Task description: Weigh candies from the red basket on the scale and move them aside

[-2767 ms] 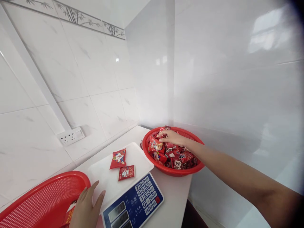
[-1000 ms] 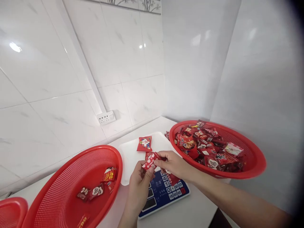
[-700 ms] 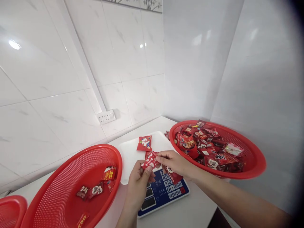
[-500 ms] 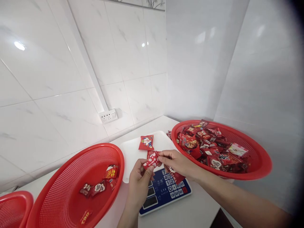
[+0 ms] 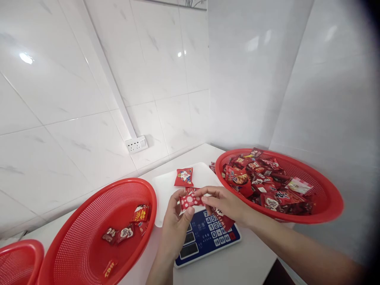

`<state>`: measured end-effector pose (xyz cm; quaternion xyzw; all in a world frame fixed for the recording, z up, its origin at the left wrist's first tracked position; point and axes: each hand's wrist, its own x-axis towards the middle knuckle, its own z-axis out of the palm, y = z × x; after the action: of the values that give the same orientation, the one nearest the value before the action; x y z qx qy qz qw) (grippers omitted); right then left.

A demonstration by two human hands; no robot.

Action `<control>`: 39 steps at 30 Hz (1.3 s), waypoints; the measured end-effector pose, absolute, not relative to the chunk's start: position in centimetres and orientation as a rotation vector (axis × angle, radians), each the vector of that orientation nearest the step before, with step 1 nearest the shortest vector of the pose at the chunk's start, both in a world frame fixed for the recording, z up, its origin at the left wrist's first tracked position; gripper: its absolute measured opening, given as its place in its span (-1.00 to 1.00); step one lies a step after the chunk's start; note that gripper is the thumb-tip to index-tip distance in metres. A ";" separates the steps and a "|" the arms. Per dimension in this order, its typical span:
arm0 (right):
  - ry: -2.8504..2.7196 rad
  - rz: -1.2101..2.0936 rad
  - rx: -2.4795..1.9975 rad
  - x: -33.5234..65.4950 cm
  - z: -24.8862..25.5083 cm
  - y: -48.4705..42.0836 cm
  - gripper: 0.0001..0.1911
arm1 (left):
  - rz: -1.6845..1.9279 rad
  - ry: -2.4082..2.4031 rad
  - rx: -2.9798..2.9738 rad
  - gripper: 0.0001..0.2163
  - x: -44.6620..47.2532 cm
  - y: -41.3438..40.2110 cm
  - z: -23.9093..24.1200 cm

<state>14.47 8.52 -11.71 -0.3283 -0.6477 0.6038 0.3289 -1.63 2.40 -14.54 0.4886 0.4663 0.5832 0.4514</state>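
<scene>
Left hand (image 5: 175, 231): raised over the near edge of the scale; its grip is closed, thumb and fingertips pinching the 9 o'clock end of the spotted packet.
Right hand (image 5: 227, 204): reaches in from 4 o'clock; its grip is closed too, thumb and forefinger nipping the 3 o'clock end of the same packet.
Spotted packet (image 5: 190, 201): small, red with white dots, held level between both hands, above the seam where the white tray meets the keypad.
Second wrapper (image 5: 224, 221): red, showing under the right palm over the keypad; whether the hand holds it I cannot tell.
Scale (image 5: 208, 239): blue keypad and displays face the person; white tray (image 5: 164, 190) lies at its 12 o'clock side.
Tray packet (image 5: 184, 177): red, lying flat at 12 o'clock of the spotted packet, apart from it.
Full basket (image 5: 334, 213): red mesh, at 3 o'clock of the scale, heaped with red sweets (image 5: 261, 182).
Sparse basket (image 5: 83, 221): red mesh, at 9 o'clock of the scale, a few packets (image 5: 124, 233) on its floor.
Third basket (image 5: 18, 257): only its rim shows, at 8 o'clock.
Surface (image 5: 237, 265): white, carrying all of these.
Socket (image 5: 136, 144): on the tiled wall, at 11 o'clock of the tray.
</scene>
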 end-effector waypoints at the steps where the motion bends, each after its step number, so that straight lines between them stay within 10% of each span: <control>1: -1.734 1.534 -0.841 14.5 -11.8 8.4 -0.70 | 1.431 1.145 1.182 -0.63 -1.6 2.4 -14.6; 39: -1.739 1.568 -0.943 13.8 -13.6 7.8 -0.71 | 1.379 1.090 1.180 -0.78 -1.1 2.7 -14.9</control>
<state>13.82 7.77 -13.61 -0.3559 -0.6564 0.5919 0.3037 -1.07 2.66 -14.88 0.4857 0.4488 0.5679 0.4900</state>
